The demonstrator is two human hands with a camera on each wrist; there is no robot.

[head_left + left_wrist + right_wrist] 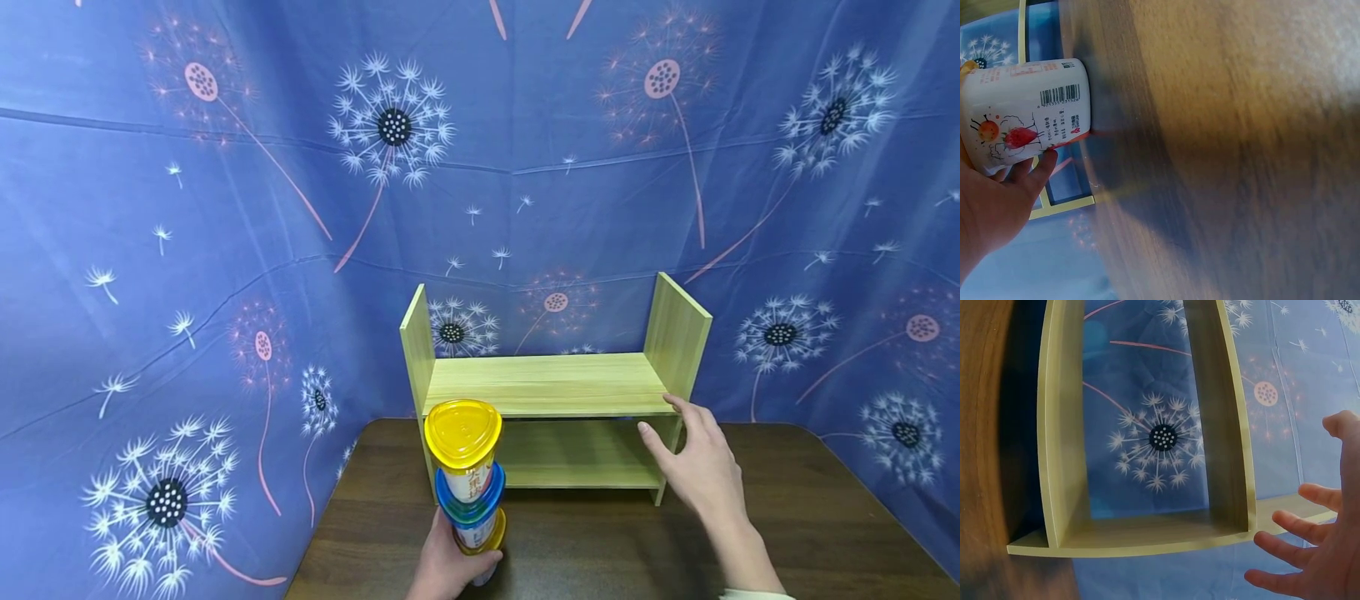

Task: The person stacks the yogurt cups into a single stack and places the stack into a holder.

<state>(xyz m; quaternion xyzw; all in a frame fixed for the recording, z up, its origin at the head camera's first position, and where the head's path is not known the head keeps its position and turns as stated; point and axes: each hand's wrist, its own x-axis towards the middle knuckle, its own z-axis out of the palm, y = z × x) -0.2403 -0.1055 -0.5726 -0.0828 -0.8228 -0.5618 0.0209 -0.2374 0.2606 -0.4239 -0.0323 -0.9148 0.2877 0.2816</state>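
Observation:
Three lidded plastic cups are stacked in the head view: a yellow-lidded cup [462, 433] on top, a blue-lidded cup [471, 500] in the middle and a yellow-lidded bottom cup [1029, 112]. My left hand [446, 562] grips the stack low down, its thumb across the front. In the left wrist view the bottom cup shows a white wall with a strawberry picture and a barcode; whether its base touches the table cannot be told. My right hand [701, 467] holds nothing, its fingers spread in front of the right side of the wooden shelf [540, 383].
The two-level shelf, with raised side panels, stands at the back of the dark brown wooden table [570, 550]. Behind it hangs a blue curtain [510, 208] printed with dandelions, which also lines the left and right sides.

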